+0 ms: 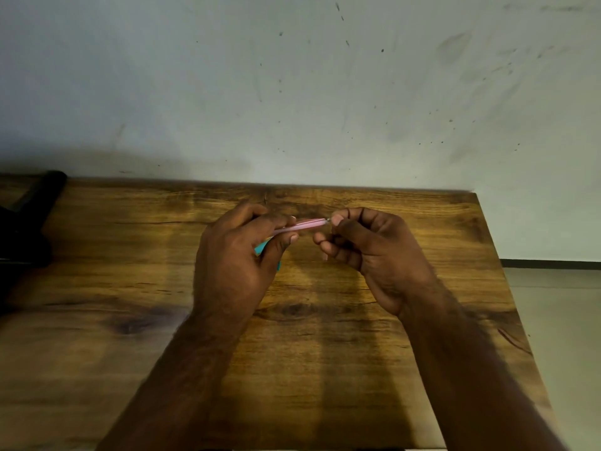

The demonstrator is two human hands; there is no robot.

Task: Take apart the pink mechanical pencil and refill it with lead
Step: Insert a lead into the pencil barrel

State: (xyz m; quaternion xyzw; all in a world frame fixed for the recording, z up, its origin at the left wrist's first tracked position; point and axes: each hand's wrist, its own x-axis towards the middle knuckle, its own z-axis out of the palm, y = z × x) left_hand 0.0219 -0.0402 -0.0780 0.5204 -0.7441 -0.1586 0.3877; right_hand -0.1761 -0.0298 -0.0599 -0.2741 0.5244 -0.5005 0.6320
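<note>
I have the pink pencil (300,225) held up above the wooden surface (325,353), lying almost level between my two hands. My left hand (237,255) has its grip closed around the barrel, thumb and fingers wrapped over the near half, and something teal (261,248) is tucked in the same palm; I cannot tell what it is. My right hand (361,242) has its grip pinched shut at the pencil's far end, thumb and forefinger meeting on a small metal bit (329,219) that sticks out there. Whether that is the tip or the cap end is too small to make out.

I judge this to be the taking-apart step: one hand steadies the body while the other works the end piece loose. No loose lead shows anywhere in view, so refilling looks to be ahead. The next move calls for a firm hold on the barrel and a careful twist or straight pull at the end, keeping the small part pinched so it does not drop.
</note>
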